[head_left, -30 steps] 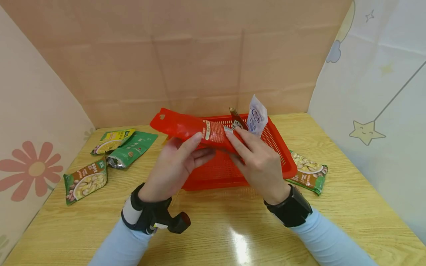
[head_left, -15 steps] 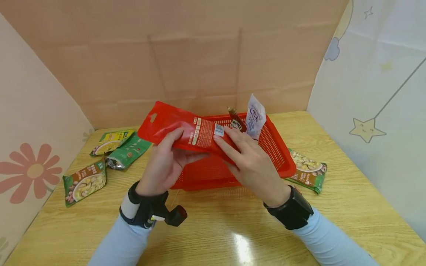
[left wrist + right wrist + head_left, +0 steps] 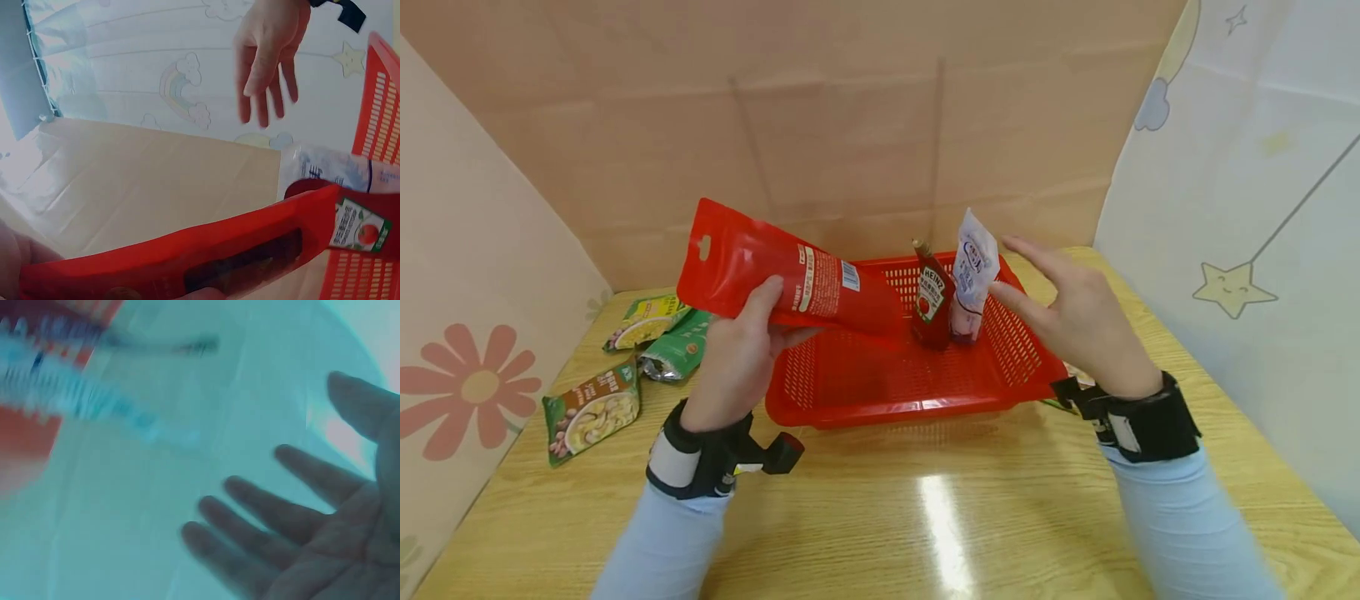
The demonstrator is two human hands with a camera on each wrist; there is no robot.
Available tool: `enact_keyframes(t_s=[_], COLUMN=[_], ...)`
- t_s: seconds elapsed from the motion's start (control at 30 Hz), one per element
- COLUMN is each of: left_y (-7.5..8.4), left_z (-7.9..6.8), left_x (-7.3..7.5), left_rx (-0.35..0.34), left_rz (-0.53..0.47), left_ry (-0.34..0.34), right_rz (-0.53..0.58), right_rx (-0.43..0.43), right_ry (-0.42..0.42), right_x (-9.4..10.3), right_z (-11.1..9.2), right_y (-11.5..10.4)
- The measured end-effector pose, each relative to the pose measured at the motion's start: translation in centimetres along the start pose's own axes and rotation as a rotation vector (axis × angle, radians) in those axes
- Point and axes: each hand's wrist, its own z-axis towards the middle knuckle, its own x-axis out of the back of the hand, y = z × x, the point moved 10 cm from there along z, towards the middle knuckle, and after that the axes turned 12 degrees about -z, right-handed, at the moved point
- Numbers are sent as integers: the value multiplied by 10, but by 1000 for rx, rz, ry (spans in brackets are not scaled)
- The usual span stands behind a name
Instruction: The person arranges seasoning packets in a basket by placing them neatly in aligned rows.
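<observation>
In the head view my left hand (image 3: 741, 354) grips a red food pouch (image 3: 752, 267) by its near edge, thumb on the printed back. The pouch hangs tilted above the left part of a red plastic basket (image 3: 880, 410). A dark window on its other side shows in the left wrist view. My right hand (image 3: 1078, 321) holds nothing; its fingers are spread beside the basket's right side. Closest to it is a white pouch (image 3: 974, 262) standing in the basket. Left of that pouch, a Heinz ketchup pouch (image 3: 931, 296) with a tomato label leans in the basket.
On the table's left lie a yellow packet (image 3: 647, 319), a green pouch (image 3: 676, 350) and a brown-green packet (image 3: 593, 411). Another packet (image 3: 1078, 375), mostly hidden by the right hand and wrist, lies right of the basket. Walls (image 3: 842, 150) close off the back and sides.
My right hand has let go of the red pouch and moved right and up. The left hand has drawn the pouch left, away from the ketchup, which now shows more fully.
</observation>
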Motion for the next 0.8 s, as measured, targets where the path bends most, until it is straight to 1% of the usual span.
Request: enact_keyframes(t_s=[0.1,0.17,0.23,0.33,0.4,0.47,0.53,0.63,0.7,0.8], left_y=[-2,-8,-14,-25,-33,-43,-56,-75,-88,-105], left_z=[3,5,9,20,32,44,55,69,77,86], left_x=[1,2,3,-3,-9,-14,-16,-18,-18,-19], left_rx=[9,43,79,127,157,195,245,303,333,361], left_rz=[58,92,127,191,224,251,259,283,298,358], left_ry=[4,24,37,19,-9,-29,-18,14,47,79], right_rz=[-18,-25,-13,46,83,110,130,154,188,251], right_rx=[-133,-194,-225,-253,-268,-289,-305,-323,-333,-355], right_ry=[-102,-201,-300,-415,-449,-461,-471,-491,-508,-524], right_x=[-4,-16,-32,-57,-68,-75,-80,-85,-89,-95], right_z=[0,-2,-3,-5,-6,-7,-8,-10,-11,-13], right_y=[40,61,76,92,98,103,107,110,112,116])
